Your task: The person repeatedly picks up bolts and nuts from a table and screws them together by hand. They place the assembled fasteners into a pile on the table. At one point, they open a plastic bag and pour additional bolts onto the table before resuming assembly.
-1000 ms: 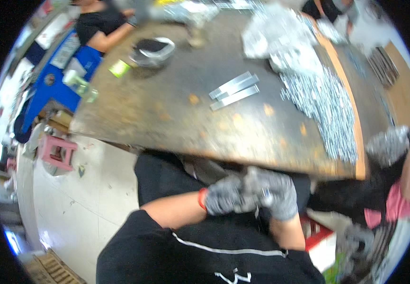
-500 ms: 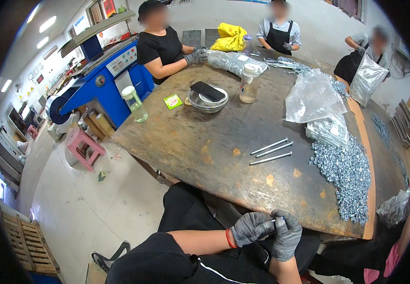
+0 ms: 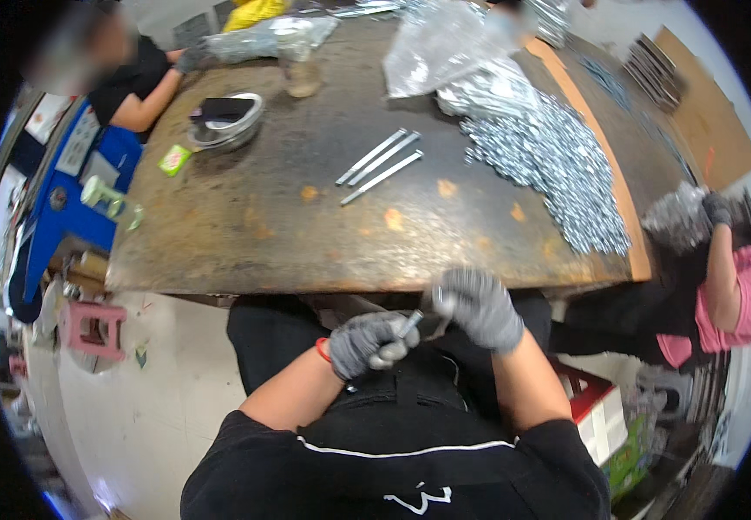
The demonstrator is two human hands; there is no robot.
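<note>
Left hand: the grey-gloved left hand (image 3: 374,343) is curled firmly round a silver bolt (image 3: 409,324), above the lap and just short of the table edge.
Bolt in that hand: one end sticks out past the fingertips toward the right hand; the middle of the shank is buried in the glove — a small shiny end peeps out below.
Right hand: the right hand (image 3: 476,310) is bent over, fingers drawn in toward the thumb, near the bolt's free end; it's blurred, and I can't tell whether anything is pinched there.
Loose bolts: three long bolts (image 3: 380,166) lie slantwise on the worn table (image 3: 263,238), side by side.
Nuts: a heap of small silver nuts (image 3: 566,173) runs along the right side, too dense to pick out singly; crumpled clear plastic (image 3: 436,52) covers its far end.
Bowl: a metal bowl (image 3: 252,128), its inside largely hidden under a dark flat object (image 3: 226,110); a yellow-green packet (image 3: 174,160) sits beside it.
Neighbours: at upper left, a black-clad co-worker (image 3: 137,100), partly blurred; at right, a pink-clad co-worker (image 3: 740,286) with one gloved hand at a clear bag (image 3: 675,217) — contents unreadable from here.
Floor: a pink stool (image 3: 91,331), left; a red-and-white box (image 3: 599,425), partly covered by the right arm.
</note>
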